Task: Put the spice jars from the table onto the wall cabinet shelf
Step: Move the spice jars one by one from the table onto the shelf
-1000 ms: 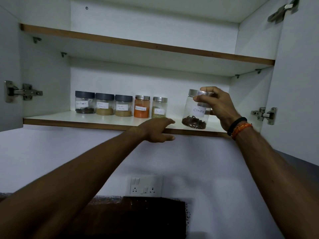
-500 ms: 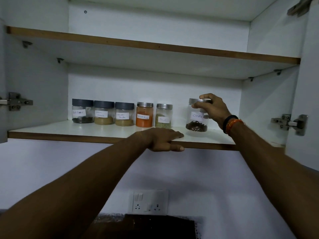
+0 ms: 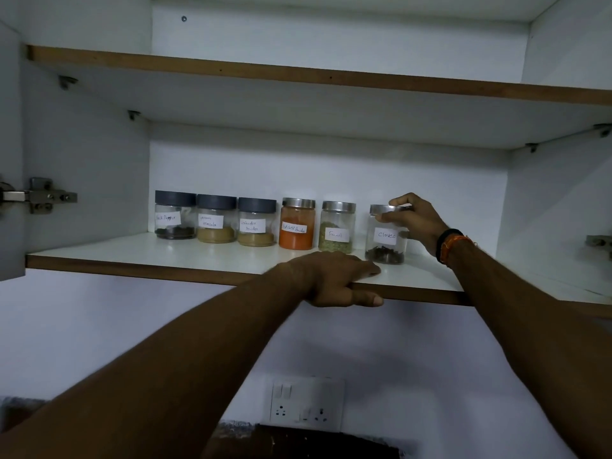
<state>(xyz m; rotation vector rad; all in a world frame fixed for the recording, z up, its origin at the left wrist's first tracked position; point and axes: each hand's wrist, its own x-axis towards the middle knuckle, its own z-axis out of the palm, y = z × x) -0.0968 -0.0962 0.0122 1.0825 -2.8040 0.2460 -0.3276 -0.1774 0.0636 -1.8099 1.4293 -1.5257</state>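
5 labelled jars [image 3: 258, 221] beside cloves jar [image 3: 385, 238]

Six spice jars, two shelves, two hands.

Six labelled jars stand in one row on the lower shelf [image 3: 139, 251] at mid-frame: three with dark grey lids, namely black pepper [image 3: 175, 215], garam masala [image 3: 216, 219] and coriander powder [image 3: 256, 222], and three with silver metal lids, namely red chilli powder [image 3: 297, 224], fennel [image 3: 337, 227] and cloves [image 3: 385, 235]. One upper shelf [image 3: 231, 71] crosses the top. Two hands show: left hand [image 3: 334, 279], right hand [image 3: 414, 220]. One socket plate [image 3: 306, 404] sits at bottom centre; two door hinges [image 3: 39, 194] show at the frame's edges.
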